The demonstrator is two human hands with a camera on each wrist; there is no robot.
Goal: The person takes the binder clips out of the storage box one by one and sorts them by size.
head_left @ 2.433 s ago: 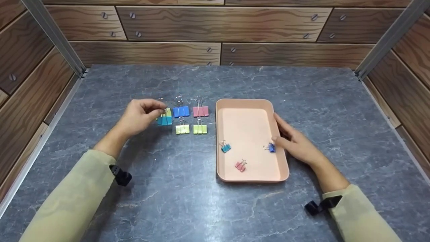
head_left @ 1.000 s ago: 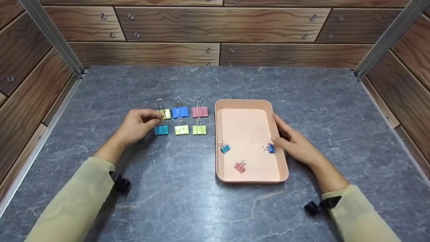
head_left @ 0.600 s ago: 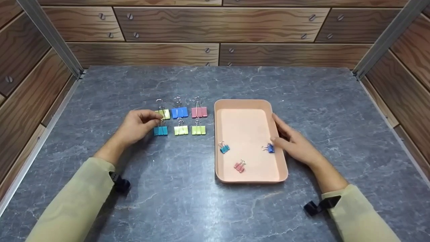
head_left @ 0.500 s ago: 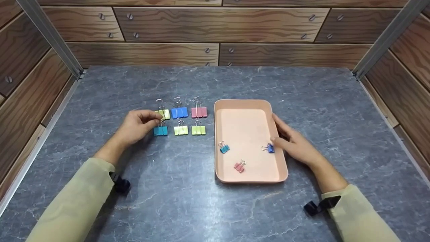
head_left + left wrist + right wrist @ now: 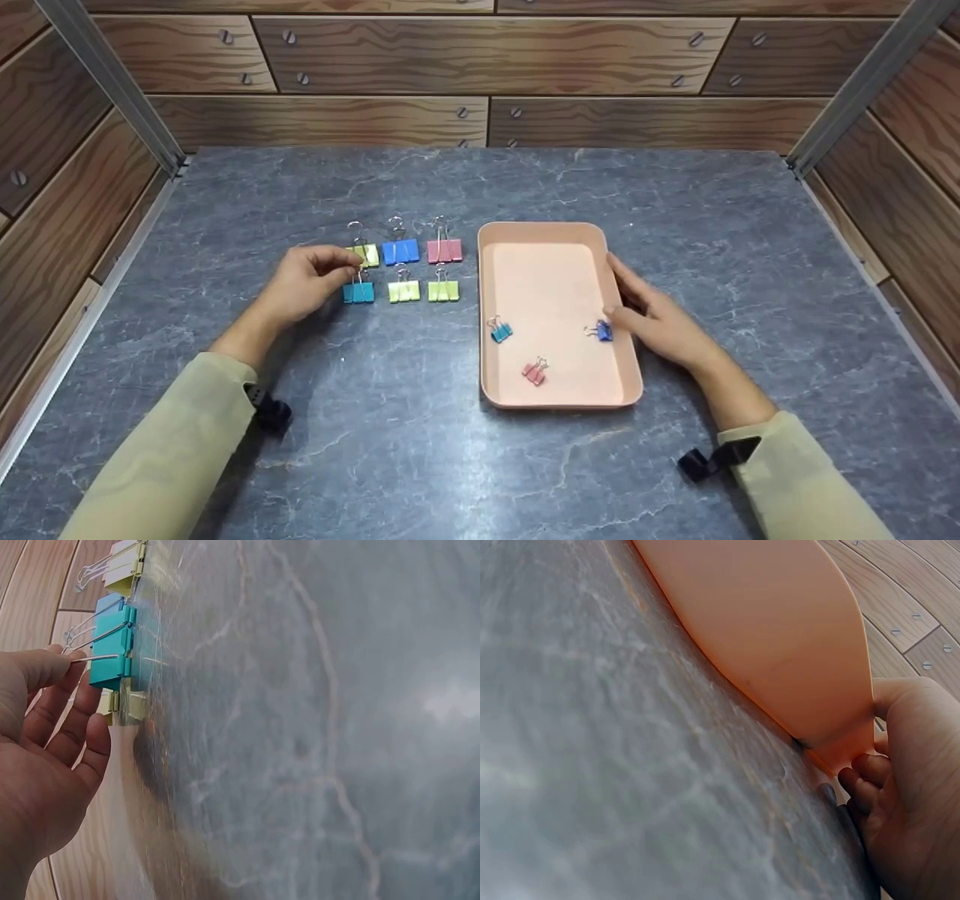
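My left hand (image 5: 304,281) pinches the wire handle of a teal binder clip (image 5: 358,292), with thumb and fingertip at the wire in the left wrist view. This clip stands at the left end of the near row, beside a pale yellow-green binder clip (image 5: 403,291) and a green one (image 5: 443,291). Behind them is a row of yellow-green (image 5: 369,256), blue (image 5: 400,252) and pink (image 5: 445,250) clips. My right hand (image 5: 660,319) grips the right wall of a peach tray (image 5: 551,285), thumb over the rim and fingers outside.
Inside the tray lie small binder clips: a teal one (image 5: 501,331) by the left wall, a pink one (image 5: 535,373) near the front and a blue one (image 5: 604,331) near my right thumb. Wood-patterned panels (image 5: 487,52) enclose the grey marbled table (image 5: 375,450).
My left hand has brought the teal clip nearer, from overlapping the yellow-green clip to the front row's left end, and then stayed still. The right hand keeps its grip on the tray.
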